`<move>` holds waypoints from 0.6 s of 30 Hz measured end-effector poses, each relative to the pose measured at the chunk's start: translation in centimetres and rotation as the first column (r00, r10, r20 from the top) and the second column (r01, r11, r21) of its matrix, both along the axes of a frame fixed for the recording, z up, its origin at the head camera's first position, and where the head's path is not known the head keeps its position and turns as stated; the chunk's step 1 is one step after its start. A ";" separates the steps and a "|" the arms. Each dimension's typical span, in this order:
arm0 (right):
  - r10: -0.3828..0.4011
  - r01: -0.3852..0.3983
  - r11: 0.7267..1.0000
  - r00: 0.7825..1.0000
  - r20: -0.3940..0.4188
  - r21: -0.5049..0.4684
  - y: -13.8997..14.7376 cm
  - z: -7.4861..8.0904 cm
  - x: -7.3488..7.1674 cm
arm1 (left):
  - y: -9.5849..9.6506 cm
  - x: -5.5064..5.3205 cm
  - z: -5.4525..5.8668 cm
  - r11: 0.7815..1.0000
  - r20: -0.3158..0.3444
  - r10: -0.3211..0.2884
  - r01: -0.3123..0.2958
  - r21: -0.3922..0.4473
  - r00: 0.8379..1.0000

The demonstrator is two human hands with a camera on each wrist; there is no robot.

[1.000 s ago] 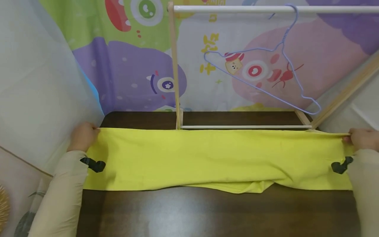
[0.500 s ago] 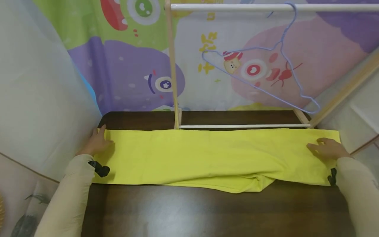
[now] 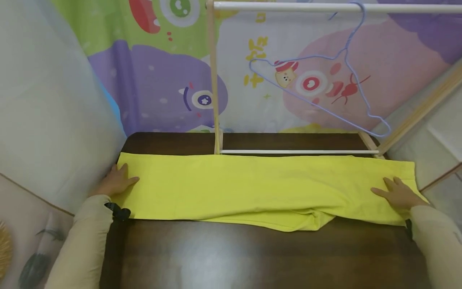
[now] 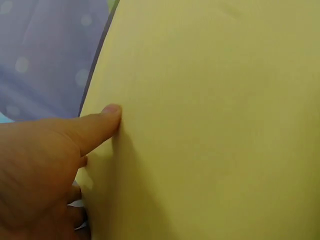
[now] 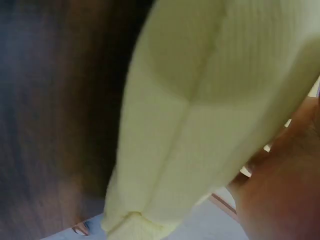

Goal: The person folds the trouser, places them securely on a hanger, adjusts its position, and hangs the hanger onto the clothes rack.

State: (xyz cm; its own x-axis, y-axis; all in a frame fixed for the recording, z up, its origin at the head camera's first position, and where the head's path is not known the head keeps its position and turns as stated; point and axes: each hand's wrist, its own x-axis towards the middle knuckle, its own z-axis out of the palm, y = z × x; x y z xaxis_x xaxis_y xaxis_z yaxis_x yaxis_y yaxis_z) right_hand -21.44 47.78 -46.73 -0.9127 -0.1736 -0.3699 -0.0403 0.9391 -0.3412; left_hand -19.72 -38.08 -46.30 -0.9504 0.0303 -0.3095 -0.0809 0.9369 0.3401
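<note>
A pair of yellow trousers [image 3: 231, 184], folded lengthwise, stretches across the dark brown table [image 3: 231, 257]. A rumpled fold sticks out along its near edge, right of the middle. My left hand [image 3: 116, 180] is at the left end with fingers spread. In the left wrist view its thumb [image 4: 102, 125] lies on the cloth, while the other fingers are partly hidden at the edge. At the other end, my right hand [image 3: 398, 193] is over the cloth near a seamed band, its fingers extended. The right wrist view shows ribbed yellow cloth [image 5: 200, 115] beside that hand.
Behind the trousers stands a wooden rack with a white top rail [image 3: 288, 7] and a white lower bar [image 3: 299, 152]. A blue wire hanger [image 3: 317, 106] hangs from the rail. A cartoon-print curtain [image 3: 169, 88] covers the back, with a white panel [image 3: 47, 88] at left.
Both hands have let go of the far corners of the trousers, which they pinched a second ago. They have come nearer and inward onto the cloth, fingers spread, and the cloth lies flatter.
</note>
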 end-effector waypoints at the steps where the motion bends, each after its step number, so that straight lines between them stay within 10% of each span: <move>1: -0.010 0.010 1.000 1.000 0.004 -0.002 0.0 -0.1 0.3 | 0.0 0.1 0.0 1.000 0.003 0.010 -0.010 -0.003 1.000; 8: 0.035 -0.024 0.992 0.995 -0.090 0.123 -0.6 0.0 0.7 | 0.2 1.4 0.1 0.996 -0.048 0.010 -0.014 -0.084 0.999; 18: 0.019 -0.010 0.996 0.994 -0.110 0.087 -1.9 1.2 1.0 | 2.1 6.3 1.4 0.988 -0.170 0.030 -0.056 -0.145 0.985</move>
